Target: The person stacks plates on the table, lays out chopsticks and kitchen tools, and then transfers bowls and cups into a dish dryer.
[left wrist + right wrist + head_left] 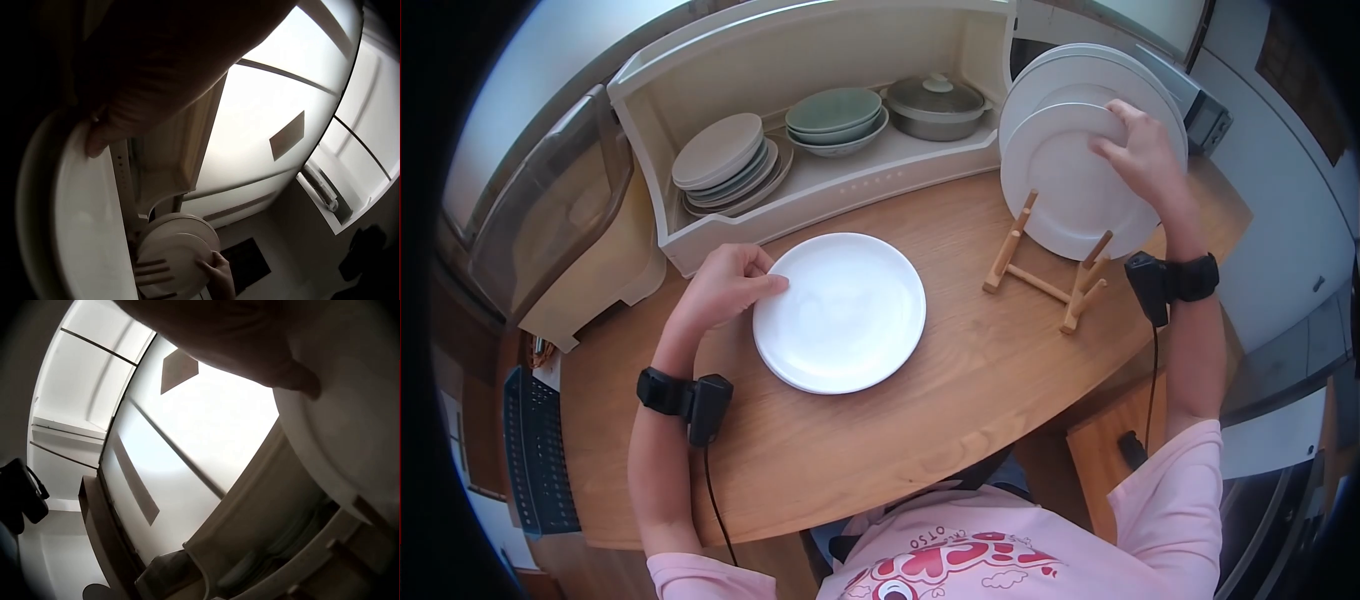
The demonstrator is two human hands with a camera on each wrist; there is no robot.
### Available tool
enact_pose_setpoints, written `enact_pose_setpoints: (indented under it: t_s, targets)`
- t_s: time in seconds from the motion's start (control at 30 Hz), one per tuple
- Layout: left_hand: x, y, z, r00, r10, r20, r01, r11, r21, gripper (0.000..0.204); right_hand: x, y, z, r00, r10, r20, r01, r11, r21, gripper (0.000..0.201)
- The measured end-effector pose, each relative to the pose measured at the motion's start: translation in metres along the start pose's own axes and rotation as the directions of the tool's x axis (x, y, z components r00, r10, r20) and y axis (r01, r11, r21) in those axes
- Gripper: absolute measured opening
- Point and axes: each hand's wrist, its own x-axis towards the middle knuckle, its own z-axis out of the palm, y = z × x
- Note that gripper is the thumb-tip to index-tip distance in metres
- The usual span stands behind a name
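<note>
My left hand (725, 287) pinches the left rim of a round white plate (840, 312) lying over the wooden table. A second rim shows close behind that plate (87, 231) in the left wrist view. On the right, my right hand (1145, 155) grips the upper rim of another white plate (1070, 180), its thumb on the front face. This plate stands upright at a wooden plate rack (1040, 283), with larger white plates (1090, 65) upright behind it. In the right wrist view, the thumb (300, 380) lies over the gripped plate's edge.
A cream open cabinet (840, 195) stands at the table's back. It holds stacked plates (718, 150), green bowls (833, 110) and a lidded pot (937, 105). Its clear lid (550, 200) is at the left, above a dark basket (540, 450). The table (880, 460) has a curved front edge.
</note>
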Motion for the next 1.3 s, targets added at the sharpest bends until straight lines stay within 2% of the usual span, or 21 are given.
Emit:
enact_pose_setpoints:
  t_s: [0.13, 0.33, 0.4, 0.43, 0.5, 0.53, 0.6, 0.63, 0.7, 0.73, 0.8, 0.83, 0.9, 0.97, 1.0, 1.03, 1.1, 1.13, 1.17, 1.23, 1.3]
  targets:
    - [-0.002, 0.006, 0.002, 0.999, -0.001, -0.044, 0.005, 0.995, 0.097, 0.028, -0.002, -0.005, -0.007, 0.992, 0.105, 0.068, -0.112, 0.988, 0.105, 0.038]
    - [-0.006, 0.012, 0.002, 0.999, 0.008, -0.054, 0.002, 0.983, 0.184, 0.029, -0.004, -0.023, -0.024, 0.988, 0.101, -0.113, -0.087, 0.988, 0.127, 0.038]
    - [-0.005, 0.012, 0.001, 0.999, -0.003, -0.05, 0.012, 0.984, 0.177, 0.029, -0.001, -0.041, -0.036, 0.958, 0.006, -0.286, 0.023, 0.995, 0.101, 0.034]
    - [-0.004, 0.011, 0.001, 0.999, 0.002, -0.049, 0.007, 0.983, 0.185, 0.029, 0.0, -0.051, -0.041, 0.959, 0.005, -0.283, 0.025, 0.995, 0.101, 0.034]
    - [-0.004, 0.01, 0.002, 0.999, 0.005, -0.047, 0.004, 0.982, 0.19, 0.029, -0.002, -0.069, -0.047, 0.934, 0.059, -0.353, 0.053, 0.952, 0.301, 0.026]
    - [-0.005, 0.011, 0.001, 0.999, 0.004, -0.049, 0.006, 0.98, 0.198, 0.029, -0.003, -0.077, -0.048, 0.935, 0.059, -0.35, 0.052, 0.952, 0.301, 0.026]
    - [-0.005, 0.012, 0.001, 0.999, 0.002, -0.05, 0.008, 0.978, 0.208, 0.029, -0.005, -0.09, -0.046, 0.915, 0.119, -0.387, 0.105, 0.854, 0.51, 0.018]
    - [-0.005, 0.012, 0.001, 0.999, -0.01, -0.045, 0.018, 0.979, 0.203, 0.03, -0.005, -0.096, -0.043, 0.915, 0.12, -0.386, 0.104, 0.853, 0.511, 0.018]
    - [-0.006, 0.012, 0.0, 0.999, -0.02, -0.041, 0.028, 0.979, 0.2, 0.03, -0.007, -0.107, -0.033, 0.946, 0.174, -0.272, 0.088, 0.67, 0.737, 0.023]
    - [-0.006, 0.011, -0.001, 0.999, -0.006, -0.039, 0.015, 0.975, 0.221, 0.03, -0.009, -0.118, -0.028, 0.946, 0.175, -0.273, 0.089, 0.669, 0.738, 0.023]
    - [-0.004, 0.004, -0.001, 0.999, 0.008, -0.038, 0.001, 0.97, 0.243, 0.031, -0.016, -0.143, -0.017, 0.986, 0.166, -0.019, -0.047, 0.383, 0.922, 0.02]
    - [-0.001, -0.004, -0.002, 0.996, 0.089, -0.029, -0.079, 0.966, 0.245, 0.031, -0.017, -0.149, -0.008, 0.986, 0.166, -0.02, -0.046, 0.383, 0.923, 0.02]
    - [-0.001, -0.005, -0.005, 0.986, 0.168, -0.021, -0.158, 0.956, 0.247, 0.031, -0.022, -0.157, 0.013, 0.991, 0.07, 0.114, -0.128, 0.229, 0.965, 0.019]
    - [-0.008, 0.004, -0.012, 0.958, 0.263, -0.112, -0.262, 0.965, 0.023, 0.031, -0.029, -0.169, 0.025, 0.973, 0.072, 0.217, -0.228, 0.198, 0.953, 0.019]
    - [-0.007, 0.002, -0.021, 0.951, 0.302, -0.063, -0.306, 0.951, -0.053, 0.037, -0.032, -0.174, 0.03, 0.945, 0.072, 0.319, -0.327, 0.168, 0.93, 0.019]
    - [-0.013, 0.013, -0.023, 0.952, 0.301, -0.064, -0.304, 0.951, -0.052, 0.037, -0.034, -0.178, 0.036, 0.945, 0.07, 0.319, -0.327, 0.166, 0.93, 0.019]
    - [-0.027, 0.041, -0.026, 0.98, -0.12, -0.161, 0.027, 0.874, -0.485, 0.054, -0.039, -0.183, 0.048, 0.903, 0.035, 0.428, -0.43, 0.088, 0.899, 0.02]
    - [-0.023, 0.033, -0.031, 0.997, -0.033, -0.07, -0.009, 0.852, -0.524, 0.069, -0.04, -0.186, 0.055, 0.89, 0.043, 0.454, -0.455, 0.051, 0.889, 0.02]
    - [-0.021, 0.027, -0.034, 0.997, -0.035, -0.07, -0.007, 0.852, -0.523, 0.069, -0.042, -0.186, 0.063, 0.89, 0.042, 0.454, -0.456, 0.05, 0.889, 0.02]
    - [-0.019, 0.021, -0.037, 0.992, 0.122, 0.027, -0.097, 0.893, -0.439, 0.055, -0.045, -0.185, 0.078, 0.866, 0.03, 0.499, -0.499, 0.005, 0.867, 0.02]
    - [-0.015, 0.021, -0.029, 0.986, 0.164, 0.019, -0.146, 0.921, -0.362, 0.047, -0.048, -0.185, 0.086, 0.847, 0.038, 0.53, -0.531, 0.035, 0.846, 0.02]
